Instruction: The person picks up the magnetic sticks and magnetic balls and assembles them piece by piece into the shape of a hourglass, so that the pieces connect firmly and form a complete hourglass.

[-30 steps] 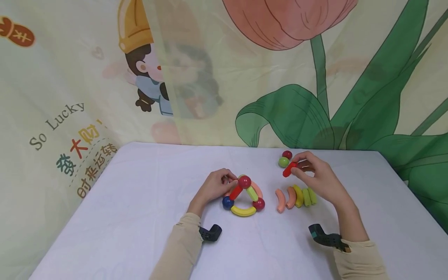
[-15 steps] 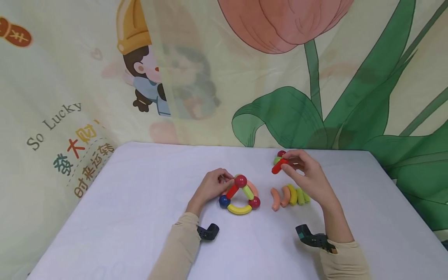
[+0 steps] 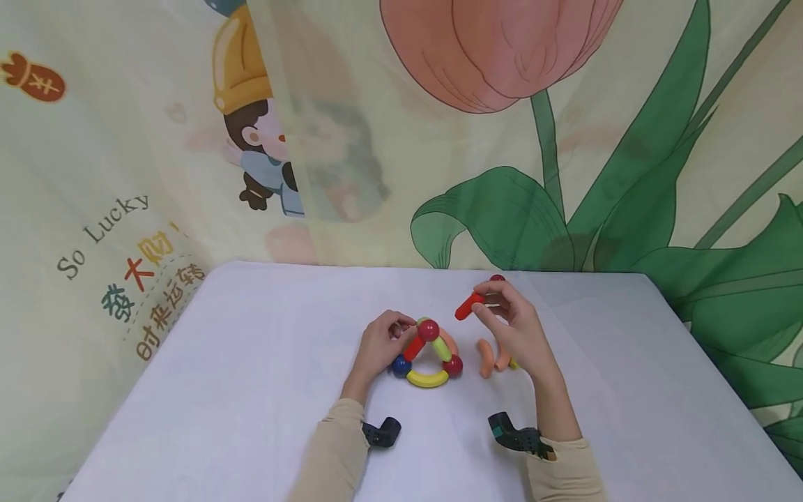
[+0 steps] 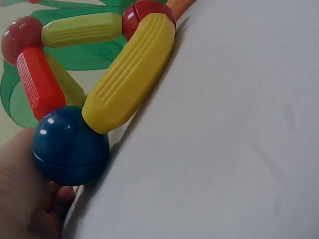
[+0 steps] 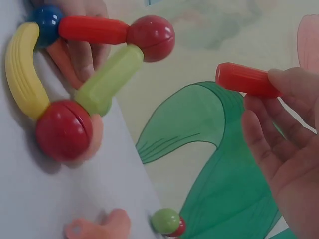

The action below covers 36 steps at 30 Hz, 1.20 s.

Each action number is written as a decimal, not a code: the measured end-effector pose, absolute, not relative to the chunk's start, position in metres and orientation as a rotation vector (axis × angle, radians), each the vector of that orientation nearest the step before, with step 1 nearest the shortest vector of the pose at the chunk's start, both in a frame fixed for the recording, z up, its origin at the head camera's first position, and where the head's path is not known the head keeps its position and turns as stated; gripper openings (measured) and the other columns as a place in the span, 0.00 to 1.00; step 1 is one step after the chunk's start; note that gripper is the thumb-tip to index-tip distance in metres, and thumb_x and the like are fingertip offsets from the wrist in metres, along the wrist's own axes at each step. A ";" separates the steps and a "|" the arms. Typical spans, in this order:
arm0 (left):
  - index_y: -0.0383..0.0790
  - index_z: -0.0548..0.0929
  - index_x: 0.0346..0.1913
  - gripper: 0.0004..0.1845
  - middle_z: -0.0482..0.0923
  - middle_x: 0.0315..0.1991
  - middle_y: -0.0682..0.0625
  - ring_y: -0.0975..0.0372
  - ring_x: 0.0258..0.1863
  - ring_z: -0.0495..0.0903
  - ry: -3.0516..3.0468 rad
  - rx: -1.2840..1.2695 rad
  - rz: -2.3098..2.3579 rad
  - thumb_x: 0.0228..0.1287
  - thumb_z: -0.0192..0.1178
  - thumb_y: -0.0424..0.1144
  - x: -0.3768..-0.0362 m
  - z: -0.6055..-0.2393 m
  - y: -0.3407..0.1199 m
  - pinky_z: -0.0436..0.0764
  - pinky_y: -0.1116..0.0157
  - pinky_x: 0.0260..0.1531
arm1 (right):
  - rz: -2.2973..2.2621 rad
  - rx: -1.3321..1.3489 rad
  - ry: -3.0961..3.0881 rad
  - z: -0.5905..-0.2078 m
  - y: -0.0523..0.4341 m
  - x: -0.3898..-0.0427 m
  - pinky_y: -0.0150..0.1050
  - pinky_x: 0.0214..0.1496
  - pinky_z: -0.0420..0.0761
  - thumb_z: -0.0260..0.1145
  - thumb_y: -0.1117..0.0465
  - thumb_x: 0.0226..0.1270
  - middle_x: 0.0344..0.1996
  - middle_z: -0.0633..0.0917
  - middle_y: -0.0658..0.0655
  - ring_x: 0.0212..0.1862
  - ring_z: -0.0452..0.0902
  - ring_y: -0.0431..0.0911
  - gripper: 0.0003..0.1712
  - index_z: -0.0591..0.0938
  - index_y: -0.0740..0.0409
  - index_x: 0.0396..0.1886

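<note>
A pyramid-like structure of toy building sticks and balls stands on the table. A dark red ball (image 3: pixel 429 330) tops it, above a red stick (image 4: pixel 40 82) and a light green stick (image 5: pixel 110 79). A yellow curved stick (image 3: pixel 428 379) joins the blue ball (image 4: pixel 71 144) to another dark red ball (image 5: pixel 64 130) along the front base. My left hand (image 3: pixel 376 348) holds the structure at its back left, some fingers hidden behind it. To the right, my right hand (image 3: pixel 517 328) pinches a loose red stick (image 5: pixel 244 79) between thumb and fingertips, raised and apart from the structure.
Peach curved sticks (image 3: pixel 485 358) lie right of the structure, with a yellow one (image 3: pixel 514 364) partly covered by the right hand. A green ball (image 5: pixel 165 220) and a red ball (image 3: pixel 498 277) sit near the back edge. A printed curtain (image 3: pixel 351 237) hangs behind the table.
My right hand has moved left toward the structure with the red stick, now covering the green sticks and green ball in the head view. My left hand keeps its place at the structure.
</note>
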<state>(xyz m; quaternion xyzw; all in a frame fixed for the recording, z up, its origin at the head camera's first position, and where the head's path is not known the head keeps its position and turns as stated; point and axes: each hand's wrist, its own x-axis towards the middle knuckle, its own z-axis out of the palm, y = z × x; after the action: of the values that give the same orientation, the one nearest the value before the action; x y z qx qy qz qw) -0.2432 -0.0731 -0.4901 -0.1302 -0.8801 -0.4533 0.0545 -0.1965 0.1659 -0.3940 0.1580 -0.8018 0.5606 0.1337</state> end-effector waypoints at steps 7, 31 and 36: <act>0.49 0.83 0.45 0.08 0.82 0.40 0.52 0.63 0.36 0.77 -2.458 -0.240 -1.639 0.67 0.57 0.42 -0.236 -0.493 -0.060 0.76 0.71 0.36 | 1.668 0.454 -2.280 -0.405 0.157 -0.197 0.25 0.49 0.77 0.65 0.66 0.62 0.47 0.79 0.58 0.47 0.78 0.40 0.19 0.75 0.60 0.52; 0.49 0.83 0.45 0.09 0.83 0.43 0.52 0.62 0.39 0.79 -2.482 -0.152 -1.775 0.68 0.55 0.40 -0.218 -0.481 -0.056 0.76 0.69 0.40 | 1.639 0.342 -2.390 -0.408 0.131 -0.189 0.25 0.52 0.75 0.66 0.63 0.62 0.51 0.79 0.52 0.53 0.78 0.45 0.20 0.75 0.52 0.55; 0.48 0.82 0.47 0.10 0.80 0.44 0.50 0.61 0.41 0.78 -2.542 -0.143 -1.722 0.67 0.54 0.39 -0.225 -0.478 -0.062 0.77 0.66 0.43 | 1.596 0.397 -2.405 -0.410 0.138 -0.192 0.32 0.52 0.78 0.64 0.62 0.64 0.53 0.79 0.52 0.54 0.77 0.45 0.22 0.73 0.51 0.58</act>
<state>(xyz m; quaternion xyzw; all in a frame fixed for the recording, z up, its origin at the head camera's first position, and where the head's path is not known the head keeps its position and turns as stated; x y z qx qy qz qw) -0.2249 -0.0616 -0.4777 -0.0464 -0.8265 -0.5600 0.0340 -0.1917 0.1377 -0.4095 0.1353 -0.8201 0.5442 0.1139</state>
